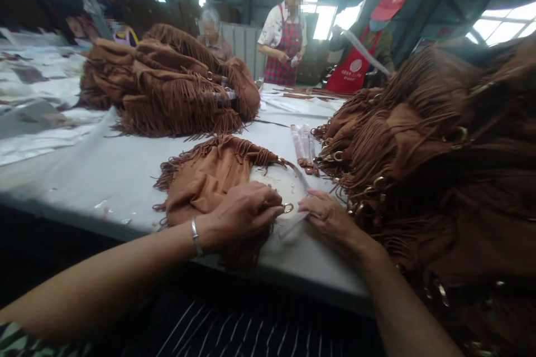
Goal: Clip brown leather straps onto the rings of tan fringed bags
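A brown fringed suede bag (205, 178) lies on the white table in front of me. My left hand (247, 209) rests over its near right edge, fingers closed by a gold ring (288, 208) at the bag's side. A strap in clear plastic wrap (298, 174) curves from the bag's far corner toward my right hand (326, 212). The fingers of my right hand are pinched on this wrapped strap near its end, and a loose flap of plastic sticks out below them. The strap's end is hidden by the fingers.
Fringed brown bags with gold rings form a tall heap (419, 139) close on my right. Another pile of bags (167, 83) sits at the back left. Plastic-wrapped straps (305, 148) lie beyond my right hand. Several people stand or sit across the white table (104, 178).
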`<state>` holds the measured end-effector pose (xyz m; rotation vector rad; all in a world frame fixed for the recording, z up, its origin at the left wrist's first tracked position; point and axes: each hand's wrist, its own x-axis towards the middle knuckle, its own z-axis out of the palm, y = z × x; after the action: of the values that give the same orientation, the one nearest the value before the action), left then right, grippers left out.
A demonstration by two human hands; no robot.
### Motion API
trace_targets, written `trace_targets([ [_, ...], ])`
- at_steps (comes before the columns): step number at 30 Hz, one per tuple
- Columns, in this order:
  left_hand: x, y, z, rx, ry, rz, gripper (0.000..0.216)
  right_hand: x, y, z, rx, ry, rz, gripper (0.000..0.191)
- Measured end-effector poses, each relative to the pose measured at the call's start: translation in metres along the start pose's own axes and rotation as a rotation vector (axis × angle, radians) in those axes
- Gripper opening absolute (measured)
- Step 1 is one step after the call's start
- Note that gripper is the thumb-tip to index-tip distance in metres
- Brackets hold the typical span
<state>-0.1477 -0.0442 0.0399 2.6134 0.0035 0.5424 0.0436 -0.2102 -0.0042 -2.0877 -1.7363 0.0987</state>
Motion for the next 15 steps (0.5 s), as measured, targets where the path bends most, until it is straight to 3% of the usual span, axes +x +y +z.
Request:
trace_targets([
  [3, -0.008, 0.012, -0.002, -0.259, 0.244, -0.092, 0.024, 0.009, -0.006, -0.020, 0.344, 0.026, 0.055, 0.018],
  [6, -0.005, 0.017, -0.003, -0.393, 0.447, -0.204, 0.029, 0.017, -0.018, -0.036, 0.539, 0.031, 0.106, 0.023],
  [11, 0.026, 0.010, 0.011, -0.751, 0.388, -0.201, 0.034, 0.044, -0.043, -0.034, 0.724, -0.050, 0.049, 0.028],
  [15, 0.056, -0.005, 0.016, -1.094, 0.570, -0.279, 0.040, 0.068, -0.055, -0.031, 0.732, 0.001, -0.016, 0.026],
])
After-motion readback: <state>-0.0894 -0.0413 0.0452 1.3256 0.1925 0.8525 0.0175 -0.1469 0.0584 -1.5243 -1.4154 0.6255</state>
